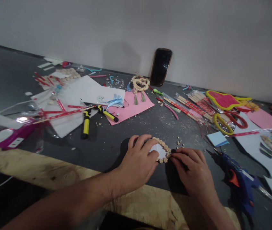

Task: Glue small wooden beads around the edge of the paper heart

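Note:
A small ring of tan beads around a white paper middle lies on the dark tabletop near its front edge. My left hand grips it from the left, fingers curled over the far side and thumb on the paper. At the ring's right end, my right hand is closed in a pinch with its fingertips against the beads; what they hold is too small to make out. Several loose small beads lie just beyond the right fingertips. A blue hot glue gun with an orange trigger rests to the right of that hand.
Pliers with yellow-black handles lie to the left. Pink paper, beaded bracelets with tassels and a phone leaning on the wall are behind. Chopsticks in red wrappers and fuzzy wire shapes lie at the right.

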`<move>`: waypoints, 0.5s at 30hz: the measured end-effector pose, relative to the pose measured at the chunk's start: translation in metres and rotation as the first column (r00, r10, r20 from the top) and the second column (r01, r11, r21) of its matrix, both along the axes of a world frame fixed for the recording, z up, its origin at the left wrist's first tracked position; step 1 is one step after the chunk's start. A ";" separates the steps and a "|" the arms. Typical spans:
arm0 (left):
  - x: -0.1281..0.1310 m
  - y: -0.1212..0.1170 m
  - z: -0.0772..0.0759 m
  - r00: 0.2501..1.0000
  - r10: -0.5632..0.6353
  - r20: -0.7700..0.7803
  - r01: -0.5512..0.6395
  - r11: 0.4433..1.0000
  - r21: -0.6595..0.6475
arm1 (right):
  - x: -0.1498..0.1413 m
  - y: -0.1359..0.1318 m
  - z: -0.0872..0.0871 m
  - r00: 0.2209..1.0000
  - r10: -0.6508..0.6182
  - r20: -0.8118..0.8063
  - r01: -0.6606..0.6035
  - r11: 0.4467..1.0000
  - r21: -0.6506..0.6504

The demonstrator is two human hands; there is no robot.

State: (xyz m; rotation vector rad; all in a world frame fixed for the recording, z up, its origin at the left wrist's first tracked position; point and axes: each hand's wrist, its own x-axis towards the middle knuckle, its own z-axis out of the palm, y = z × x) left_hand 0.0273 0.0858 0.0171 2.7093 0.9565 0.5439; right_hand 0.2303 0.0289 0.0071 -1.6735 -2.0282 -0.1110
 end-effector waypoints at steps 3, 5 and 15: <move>0.000 0.000 0.000 1.000 0.001 0.000 -0.001 1.000 0.001 | -0.001 0.001 0.001 1.000 0.018 0.006 -0.018 1.000 -0.002; -0.001 0.000 0.000 1.000 0.001 -0.001 -0.001 1.000 0.004 | -0.001 0.001 0.002 1.000 0.021 0.002 -0.021 1.000 0.011; 0.001 -0.001 0.002 1.000 0.007 -0.007 -0.007 1.000 0.012 | -0.009 -0.001 0.006 0.994 0.112 -0.015 -0.112 0.994 0.019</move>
